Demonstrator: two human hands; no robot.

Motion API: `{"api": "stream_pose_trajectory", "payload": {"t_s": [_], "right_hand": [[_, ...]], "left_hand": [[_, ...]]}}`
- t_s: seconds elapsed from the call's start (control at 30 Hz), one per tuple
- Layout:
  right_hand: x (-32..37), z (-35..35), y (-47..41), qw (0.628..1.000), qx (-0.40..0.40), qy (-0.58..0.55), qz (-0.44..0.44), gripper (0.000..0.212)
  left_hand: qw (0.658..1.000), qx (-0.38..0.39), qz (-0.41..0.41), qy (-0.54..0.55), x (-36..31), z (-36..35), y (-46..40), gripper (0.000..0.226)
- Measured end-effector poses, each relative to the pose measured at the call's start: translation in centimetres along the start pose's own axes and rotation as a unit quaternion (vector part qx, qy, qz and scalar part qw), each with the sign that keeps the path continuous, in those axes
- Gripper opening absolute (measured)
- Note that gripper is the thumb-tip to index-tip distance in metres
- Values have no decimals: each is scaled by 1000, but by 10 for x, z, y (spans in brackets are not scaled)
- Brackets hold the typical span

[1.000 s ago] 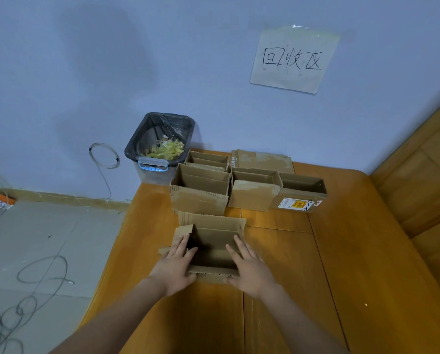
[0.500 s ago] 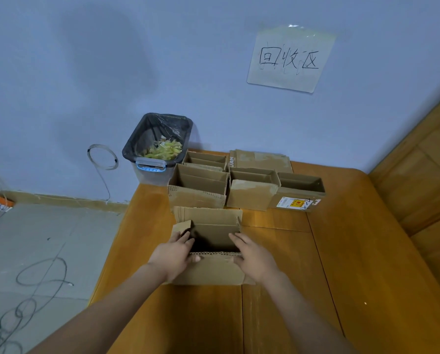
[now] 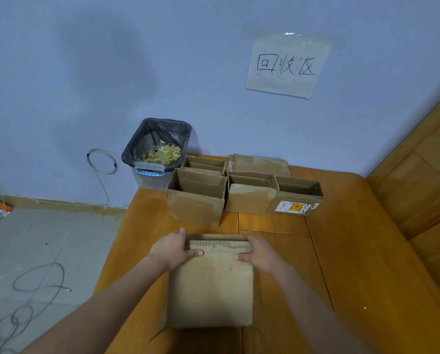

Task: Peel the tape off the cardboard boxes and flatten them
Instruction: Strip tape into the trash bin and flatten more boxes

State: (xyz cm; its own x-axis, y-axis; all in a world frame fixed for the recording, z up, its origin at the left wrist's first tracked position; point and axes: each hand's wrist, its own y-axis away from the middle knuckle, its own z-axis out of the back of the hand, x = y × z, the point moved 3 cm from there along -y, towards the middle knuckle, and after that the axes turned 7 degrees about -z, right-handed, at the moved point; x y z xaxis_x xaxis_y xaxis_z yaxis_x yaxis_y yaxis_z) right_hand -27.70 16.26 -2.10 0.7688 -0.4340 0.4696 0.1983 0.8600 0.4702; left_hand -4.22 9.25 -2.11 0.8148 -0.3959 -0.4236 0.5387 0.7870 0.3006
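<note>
A brown cardboard box point(image 3: 211, 290) stands upright near the front of the wooden table point(image 3: 354, 264), squeezed nearly flat, its broad face toward me. My left hand point(image 3: 174, 247) grips its top left corner, thumb on the near face and fingers over the far side. My right hand point(image 3: 261, 252) grips the top right corner the same way. Several open boxes stand at the back of the table: a large one point(image 3: 196, 203), a middle one point(image 3: 249, 196), one with a yellow label point(image 3: 297, 198) and a small one point(image 3: 205, 164) behind.
A flattened cardboard piece point(image 3: 261, 163) lies against the wall at the back. A bin point(image 3: 157, 149) lined with a black bag holds peeled tape, left of the boxes. Cables point(image 3: 22, 297) lie on the grey floor at left. A wooden panel point(image 3: 423, 180) borders the right.
The box that lay open on the table has been raised and pulled toward me, its walls pressed together. Both hands moved from inside its opening to grip its top edge.
</note>
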Motion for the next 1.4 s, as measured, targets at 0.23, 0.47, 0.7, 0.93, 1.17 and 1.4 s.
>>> {"api": "stream_pose_trajectory", "payload": {"t_s": [0.23,0.47,0.7,0.93,1.17,1.4], "right_hand": [[-4,-33,-1,994,-106,33,3,75],[-4,-82,-2,999,-24,43,14,74],[-1,-125,-7,993,5,113,27,71],[-3,-144,-20,982,8,178,65,71],[-43,-162,-41,964,26,258,67,71],[-52,-164,-61,969,-10,235,79,54]], "left_hand": [[994,-43,-11,-96,9,-36,2,92],[996,31,61,-64,31,-74,11,97],[993,51,102,9,50,-97,13,93],[987,91,129,28,77,-114,6,100],[992,123,11,37,65,-147,-16,102],[991,80,21,-101,65,-176,-38,87]]}}
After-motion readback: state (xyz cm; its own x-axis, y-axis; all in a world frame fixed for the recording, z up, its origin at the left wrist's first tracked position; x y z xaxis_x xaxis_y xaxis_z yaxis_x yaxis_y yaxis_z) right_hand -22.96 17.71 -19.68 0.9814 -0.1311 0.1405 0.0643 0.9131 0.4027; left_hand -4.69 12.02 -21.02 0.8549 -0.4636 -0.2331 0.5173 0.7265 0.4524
